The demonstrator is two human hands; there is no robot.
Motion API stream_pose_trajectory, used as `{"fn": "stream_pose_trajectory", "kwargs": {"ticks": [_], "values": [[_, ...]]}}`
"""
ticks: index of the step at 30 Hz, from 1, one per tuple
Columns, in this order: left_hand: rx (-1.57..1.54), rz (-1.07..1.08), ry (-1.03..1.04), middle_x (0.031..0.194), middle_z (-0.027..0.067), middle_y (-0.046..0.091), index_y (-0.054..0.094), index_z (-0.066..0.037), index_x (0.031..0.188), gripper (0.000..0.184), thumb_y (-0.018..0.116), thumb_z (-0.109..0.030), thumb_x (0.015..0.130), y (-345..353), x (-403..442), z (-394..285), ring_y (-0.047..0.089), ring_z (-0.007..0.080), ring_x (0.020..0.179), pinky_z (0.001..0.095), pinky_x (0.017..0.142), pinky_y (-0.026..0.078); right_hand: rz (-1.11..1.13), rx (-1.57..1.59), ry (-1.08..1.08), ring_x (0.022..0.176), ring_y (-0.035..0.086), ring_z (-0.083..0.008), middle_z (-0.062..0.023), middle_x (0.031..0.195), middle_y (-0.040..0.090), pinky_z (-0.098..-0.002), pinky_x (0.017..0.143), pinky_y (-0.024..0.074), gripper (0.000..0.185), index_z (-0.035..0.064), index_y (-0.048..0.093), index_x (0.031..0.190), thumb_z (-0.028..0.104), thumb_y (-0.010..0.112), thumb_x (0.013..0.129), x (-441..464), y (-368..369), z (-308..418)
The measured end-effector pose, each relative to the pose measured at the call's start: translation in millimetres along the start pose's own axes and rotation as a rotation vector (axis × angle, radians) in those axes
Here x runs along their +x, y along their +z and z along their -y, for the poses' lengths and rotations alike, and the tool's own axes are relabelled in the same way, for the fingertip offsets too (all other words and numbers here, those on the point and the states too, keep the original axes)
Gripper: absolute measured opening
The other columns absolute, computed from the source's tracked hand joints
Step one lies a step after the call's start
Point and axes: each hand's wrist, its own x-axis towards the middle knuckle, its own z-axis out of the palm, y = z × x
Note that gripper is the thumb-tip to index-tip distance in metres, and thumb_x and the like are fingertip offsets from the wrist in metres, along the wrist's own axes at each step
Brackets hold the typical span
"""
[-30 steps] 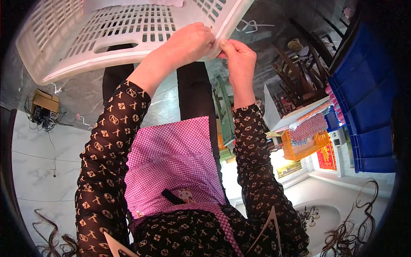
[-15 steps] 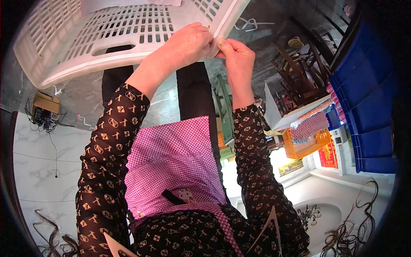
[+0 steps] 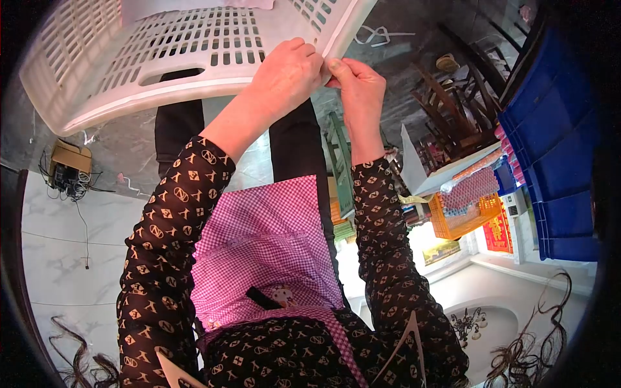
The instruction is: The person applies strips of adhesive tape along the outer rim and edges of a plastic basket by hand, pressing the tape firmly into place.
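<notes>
Both my hands are close together at the near right corner of a white slatted plastic basket (image 3: 174, 81). My left hand (image 3: 288, 74) is closed, its back toward me and its fingertips curled out of sight in front of the basket's rim. Just right of it, my right hand (image 3: 362, 84) is pinched, with the thumb and bent index finger pressed together beside the corner. Whatever lies between the fingers of either hand is hidden or too small to make out. A pale pink sheet (image 3: 194, 5) shows inside the basket at the top edge.
A pink checked apron (image 3: 265, 252) covers my lap. White strips (image 3: 385, 35) lie on the grey floor beyond the basket. To the left is a small cardboard box (image 3: 70, 155) with tangled cables. On the right are a blue crate (image 3: 550, 168), an orange basket (image 3: 462, 216) and wooden furniture (image 3: 456, 107).
My left hand has shifted slightly down and right, and its forearm has swung a little right. My right hand and the basket have stayed nearly where they were.
</notes>
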Motion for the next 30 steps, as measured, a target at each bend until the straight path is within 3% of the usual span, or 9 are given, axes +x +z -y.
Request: {"fn": "stream_pose_trajectory", "kwargs": {"ticks": [6, 14, 21, 24, 30], "values": [[-0.051, 0.038, -0.059, 0.07, 0.0075, 0.058, 0.058, -0.004, 0.065, 0.01, 0.061, -0.011, 0.071, -3, 1, 3, 0.055, 0.0251, 0.076, 0.0344, 0.072, 0.046, -0.006, -0.011, -0.024, 0.066, 0.059, -0.0104, -0.0075, 0.079, 0.066, -0.0231, 0.06, 0.0488, 0.017, -0.0075, 0.067, 0.091, 0.007, 0.066, 0.083, 1, -2, -4], [-0.222, 0.307, -0.297, 0.074, 0.0104, 0.059, 0.058, -0.004, 0.07, 0.011, 0.056, -0.014, 0.075, -9, 6, 15, 0.056, 0.0314, 0.079, 0.0415, 0.07, 0.047, 0.027, 0.037, -0.058, 0.066, 0.06, -0.0112, -0.0082, 0.079, 0.067, -0.023, 0.06, 0.0491, 0.016, -0.0065, 0.067, 0.092, 0.006, 0.066, 0.083, 2, -4, -7], [-0.164, 0.169, -0.147, 0.072, 0.011, 0.059, 0.061, -0.004, 0.071, 0.012, 0.057, -0.013, 0.078, -11, 2, 14, 0.057, 0.0314, 0.078, 0.0416, 0.071, 0.047, -0.004, -0.008, -0.015, 0.065, 0.06, -0.0116, -0.0085, 0.078, 0.067, -0.0231, 0.059, 0.0487, 0.017, -0.0074, 0.067, 0.092, 0.006, 0.067, 0.082, 2, -1, -4], [-0.163, 0.153, -0.105, 0.077, 0.0101, 0.06, 0.063, -0.002, 0.079, 0.007, 0.06, -0.008, 0.077, -13, 1, 7, 0.057, 0.0298, 0.081, 0.0399, 0.072, 0.048, -0.02, 0.019, -0.005, 0.064, 0.06, -0.0117, -0.0086, 0.078, 0.067, -0.0232, 0.06, 0.0487, 0.018, -0.0075, 0.067, 0.092, 0.007, 0.068, 0.081, 1, -1, -3], [0.035, 0.08, 0.009, 0.067, 0.009, 0.054, 0.056, -0.004, 0.069, 0.011, 0.062, -0.01, 0.076, -3, -5, -1, 0.055, 0.0274, 0.072, 0.0373, 0.067, 0.047, -0.01, 0.037, 0.012, 0.063, 0.059, -0.0121, -0.008, 0.077, 0.066, -0.0234, 0.06, 0.0486, 0.019, -0.0074, 0.067, 0.091, 0.008, 0.069, 0.081, 0, -1, -2]]}}
